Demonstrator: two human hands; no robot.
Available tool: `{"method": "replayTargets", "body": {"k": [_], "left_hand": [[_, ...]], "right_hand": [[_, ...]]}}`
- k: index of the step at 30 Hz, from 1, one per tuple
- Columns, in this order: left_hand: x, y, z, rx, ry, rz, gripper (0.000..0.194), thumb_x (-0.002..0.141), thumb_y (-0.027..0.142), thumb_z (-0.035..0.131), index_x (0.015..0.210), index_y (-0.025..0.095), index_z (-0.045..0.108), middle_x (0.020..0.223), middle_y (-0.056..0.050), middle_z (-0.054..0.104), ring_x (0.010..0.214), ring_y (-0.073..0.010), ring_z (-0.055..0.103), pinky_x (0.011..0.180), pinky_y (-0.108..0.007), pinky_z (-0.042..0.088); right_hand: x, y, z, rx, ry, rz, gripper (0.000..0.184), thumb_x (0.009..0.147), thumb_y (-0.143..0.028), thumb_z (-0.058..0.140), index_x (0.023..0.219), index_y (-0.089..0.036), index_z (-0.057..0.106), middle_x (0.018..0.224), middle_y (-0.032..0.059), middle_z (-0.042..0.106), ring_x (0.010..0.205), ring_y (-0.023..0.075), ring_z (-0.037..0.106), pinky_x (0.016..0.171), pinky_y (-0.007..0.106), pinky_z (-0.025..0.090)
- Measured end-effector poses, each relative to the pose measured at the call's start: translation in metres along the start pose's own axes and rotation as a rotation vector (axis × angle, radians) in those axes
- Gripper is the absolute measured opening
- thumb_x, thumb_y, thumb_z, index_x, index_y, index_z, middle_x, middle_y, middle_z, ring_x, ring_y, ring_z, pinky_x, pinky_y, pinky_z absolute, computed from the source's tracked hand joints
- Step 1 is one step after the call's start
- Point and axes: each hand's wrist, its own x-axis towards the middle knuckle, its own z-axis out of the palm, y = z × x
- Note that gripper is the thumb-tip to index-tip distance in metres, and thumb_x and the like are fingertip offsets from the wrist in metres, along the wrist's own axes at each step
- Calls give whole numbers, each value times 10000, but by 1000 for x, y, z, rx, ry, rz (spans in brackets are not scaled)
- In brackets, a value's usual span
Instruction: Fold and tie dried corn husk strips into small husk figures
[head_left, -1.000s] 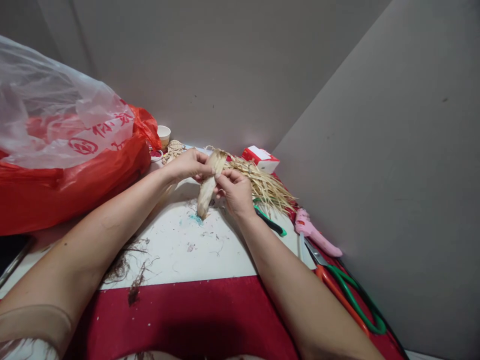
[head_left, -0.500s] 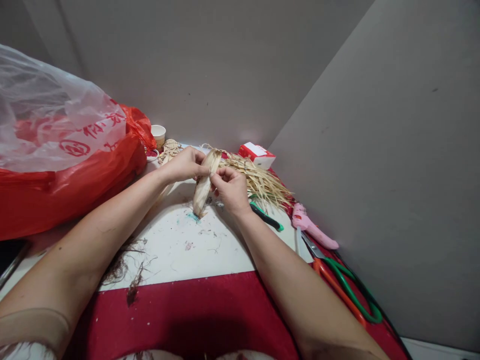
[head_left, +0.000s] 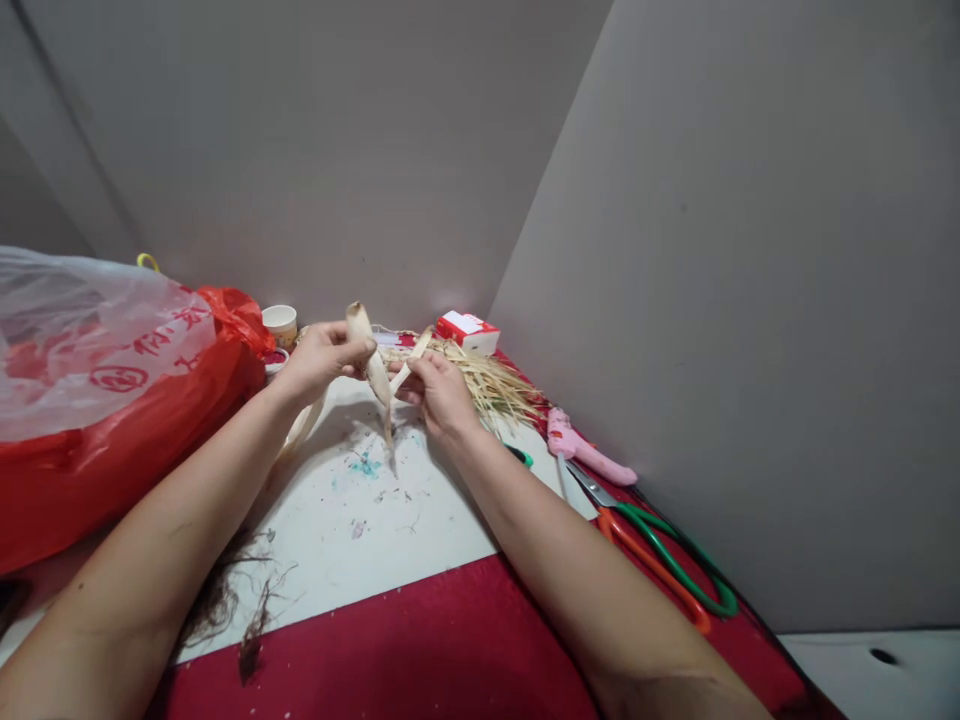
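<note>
A pale dried corn husk (head_left: 372,365) is held up above the white board (head_left: 420,510), split partway into two pieces that still meet near the lower end. My left hand (head_left: 321,358) pinches the wider piece between thumb and fingers. With thumb and forefinger closed, my right hand (head_left: 439,393) grips a narrow strip (head_left: 415,357) of the husk, which slants up to the right. Below the join, a thin ragged tail hangs down. Behind my right hand lies a bundle of straw-coloured strips (head_left: 502,388).
At left bulges a red and clear plastic bag (head_left: 127,400), with a paper cup (head_left: 280,322) behind it. A red and white box (head_left: 469,332), a pink glue gun (head_left: 589,450) and green-and-orange-handled scissors (head_left: 667,560) line the right side. Brown fibres (head_left: 251,620) lie on the board's front edge.
The husk, whole-looking before, is now parted into two pieces. My hands have moved apart, each with one piece. The camera view has shifted, so the table items appear lower and further left.
</note>
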Motion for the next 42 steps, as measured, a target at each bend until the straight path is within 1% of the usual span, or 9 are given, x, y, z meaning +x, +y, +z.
{"method": "replayTargets", "body": {"k": [4, 9, 12, 15, 19, 25, 30, 36, 42], "left_hand": [[8, -10, -7, -157, 95, -90, 187, 689, 221, 727, 767, 118, 592, 617, -9, 628, 496, -94, 587, 503, -208, 518], [16, -22, -16, -264, 246, -216, 75, 759, 111, 639, 720, 93, 578, 601, -56, 646, 458, -98, 590, 450, -177, 493], [21, -30, -26, -282, 363, -210, 47, 775, 82, 601, 736, 93, 577, 571, -55, 640, 436, -101, 576, 429, -177, 475], [24, -38, -34, -278, 418, -174, 48, 766, 78, 604, 744, 103, 570, 499, -20, 589, 405, -89, 534, 389, -159, 418], [23, -40, -31, -244, 296, -140, 137, 704, 131, 703, 691, 108, 569, 467, 14, 535, 382, -61, 477, 353, -140, 338], [14, -25, -10, -187, 89, -273, 152, 677, 117, 755, 755, 90, 627, 584, -32, 632, 487, -85, 583, 463, -172, 474], [7, -20, -1, -179, -65, -301, 96, 695, 80, 724, 714, 96, 631, 642, -65, 670, 601, -116, 655, 590, -203, 539], [1, -14, 2, -135, -189, -283, 199, 691, 105, 740, 868, 98, 650, 722, -86, 701, 619, -119, 662, 608, -218, 542], [-2, -11, 4, -31, -261, -231, 293, 653, 170, 788, 901, 108, 646, 739, -88, 702, 619, -131, 665, 586, -226, 531]], "right_hand": [[3, -16, -2, 318, -22, 125, 103, 762, -214, 605, 750, -196, 503, 727, 20, 707, 664, 145, 681, 607, 264, 568], [0, -49, -7, 384, -48, 135, 171, 796, -231, 608, 714, -205, 459, 512, -71, 542, 417, 66, 514, 438, 169, 471], [-5, -83, -21, 244, -26, -128, 222, 762, -276, 654, 748, -219, 441, 521, -101, 510, 367, 43, 419, 384, 149, 396], [-7, -114, -43, -35, 151, -611, 209, 750, -309, 663, 822, -228, 484, 544, -99, 528, 377, 57, 424, 390, 170, 387], [3, -121, -72, -549, 379, -1014, 99, 782, -277, 589, 822, -187, 584, 656, -18, 601, 578, 120, 563, 561, 252, 481], [25, -86, -82, -1249, 124, -458, 79, 672, -218, 673, 749, -215, 685, 857, 75, 713, 859, 239, 626, 844, 388, 447], [12, -74, -48, -834, 89, -607, 151, 781, -307, 587, 718, -195, 665, 710, 34, 669, 700, 166, 592, 714, 304, 458], [-6, -46, -12, -627, -238, -302, 245, 736, -358, 660, 607, -187, 540, 540, -19, 567, 503, 101, 516, 506, 225, 404], [-9, -35, -7, -638, -289, -130, 189, 695, -341, 697, 677, -175, 609, 589, -10, 612, 505, 99, 536, 445, 199, 410]]}}
